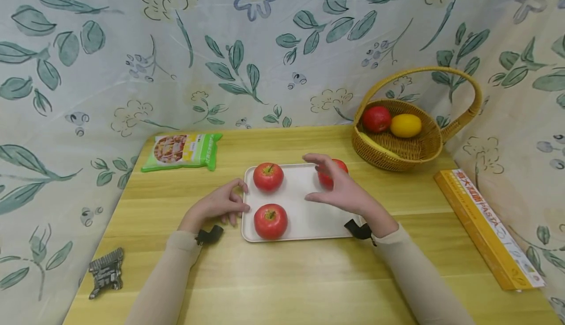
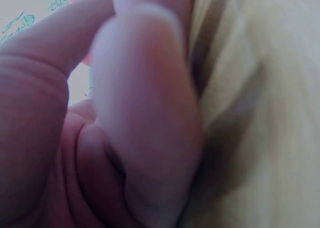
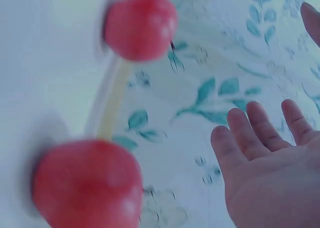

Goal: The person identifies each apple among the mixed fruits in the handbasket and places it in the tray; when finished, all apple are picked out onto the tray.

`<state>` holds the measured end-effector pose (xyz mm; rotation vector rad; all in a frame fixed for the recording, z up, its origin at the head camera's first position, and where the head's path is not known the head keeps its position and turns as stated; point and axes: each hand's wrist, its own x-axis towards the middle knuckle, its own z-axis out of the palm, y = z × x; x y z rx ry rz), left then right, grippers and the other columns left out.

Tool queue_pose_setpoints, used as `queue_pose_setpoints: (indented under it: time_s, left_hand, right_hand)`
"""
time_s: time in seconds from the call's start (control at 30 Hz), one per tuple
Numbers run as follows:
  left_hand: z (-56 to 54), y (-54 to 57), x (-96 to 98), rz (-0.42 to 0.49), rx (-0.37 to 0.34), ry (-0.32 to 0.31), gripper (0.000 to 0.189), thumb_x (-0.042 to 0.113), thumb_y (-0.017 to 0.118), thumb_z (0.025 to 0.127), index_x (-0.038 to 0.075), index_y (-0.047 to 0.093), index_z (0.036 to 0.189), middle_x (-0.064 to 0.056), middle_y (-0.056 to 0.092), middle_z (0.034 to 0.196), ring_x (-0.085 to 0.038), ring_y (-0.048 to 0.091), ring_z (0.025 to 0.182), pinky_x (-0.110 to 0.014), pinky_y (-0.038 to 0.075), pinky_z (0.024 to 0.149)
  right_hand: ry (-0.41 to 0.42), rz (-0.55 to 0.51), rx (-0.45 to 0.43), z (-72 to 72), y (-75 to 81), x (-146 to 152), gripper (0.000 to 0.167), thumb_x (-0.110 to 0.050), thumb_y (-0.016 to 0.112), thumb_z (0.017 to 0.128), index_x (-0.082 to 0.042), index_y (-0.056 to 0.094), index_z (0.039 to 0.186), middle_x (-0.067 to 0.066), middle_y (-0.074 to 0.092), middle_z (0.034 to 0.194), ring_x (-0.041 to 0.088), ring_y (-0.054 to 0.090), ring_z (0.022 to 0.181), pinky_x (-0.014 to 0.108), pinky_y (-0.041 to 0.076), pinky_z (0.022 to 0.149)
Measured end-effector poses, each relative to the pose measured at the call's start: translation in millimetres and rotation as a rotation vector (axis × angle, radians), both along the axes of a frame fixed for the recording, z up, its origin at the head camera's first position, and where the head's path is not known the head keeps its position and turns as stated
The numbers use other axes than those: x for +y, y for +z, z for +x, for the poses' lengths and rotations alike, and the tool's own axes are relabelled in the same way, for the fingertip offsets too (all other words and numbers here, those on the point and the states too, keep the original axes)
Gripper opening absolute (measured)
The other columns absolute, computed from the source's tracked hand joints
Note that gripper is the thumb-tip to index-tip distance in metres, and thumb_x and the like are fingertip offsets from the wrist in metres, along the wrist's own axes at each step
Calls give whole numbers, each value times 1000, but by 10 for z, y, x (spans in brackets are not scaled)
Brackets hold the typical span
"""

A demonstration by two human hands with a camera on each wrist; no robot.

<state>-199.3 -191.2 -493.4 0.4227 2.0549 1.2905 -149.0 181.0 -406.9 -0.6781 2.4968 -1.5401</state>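
Observation:
A white rectangular tray (image 1: 304, 212) lies on the table with two red apples at its left side, a rear one (image 1: 268, 177) and a front one (image 1: 270, 221). A third apple (image 1: 339, 166) at the tray's back right is partly hidden behind my right hand (image 1: 342, 187). That hand hovers over the tray, thumb and fingers spread wide, nothing between them. In the right wrist view its fingers (image 3: 250, 133) stand apart from two apples. At the tray's left rim, my left hand (image 1: 218, 202) has loosely bent fingers, thumb and index tips right at the edge.
A wicker basket (image 1: 397, 156) at the back right holds a red fruit, a yellow lemon and a banana. An orange pasta box (image 1: 485, 232) lies along the right side. The green food bag (image 1: 181, 152) is at the back left, a small dark grey object (image 1: 106, 272) at the front left.

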Motion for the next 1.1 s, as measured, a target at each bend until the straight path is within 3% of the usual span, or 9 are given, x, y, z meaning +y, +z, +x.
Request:
queue_pose_setpoints:
  time_s: [0.17,0.47,0.57,0.8,1.1]
  left_hand:
    - [-6,-12,5,-3,-11,6,56,30,82,94,15,45,133,-5,72,77,-18,69,53,-24,48,46]
    - [-5,-8,4,-10,3,1,56,31,82,95,15,45,133,-5,73,78,-19,69,54,-24,48,46]
    - [-1,-8,2,-14,6,0,55,31,81,95,14,45,133,-5,73,78,-19,69,54,-24,48,46]
    - [1,-4,-1,-14,-3,5,55,31,81,95,15,45,133,-5,73,78,-19,69,53,-24,48,46]
    - [-13,-20,-7,-10,-3,4,55,31,81,95,15,45,133,-5,73,78,-19,69,54,-24,48,46]
  right_hand:
    - [-109,-89,68,-96,139,314,84,1,85,86,-7,39,156,15,42,165,37,38,156,60,28,130]
    - [-368,-91,189,-251,245,846,77,1,79,92,-10,39,156,12,45,160,23,43,152,35,34,129]
    - [-432,-112,167,-334,247,974,76,-4,79,94,-13,38,157,11,44,161,24,42,153,35,32,130]
    - [-529,-120,82,-595,323,1223,79,-14,78,98,-17,31,161,10,37,167,24,32,160,46,22,135]
    - [-675,-107,20,-973,434,1490,84,-34,76,98,-21,27,165,7,34,172,20,30,161,43,18,136]
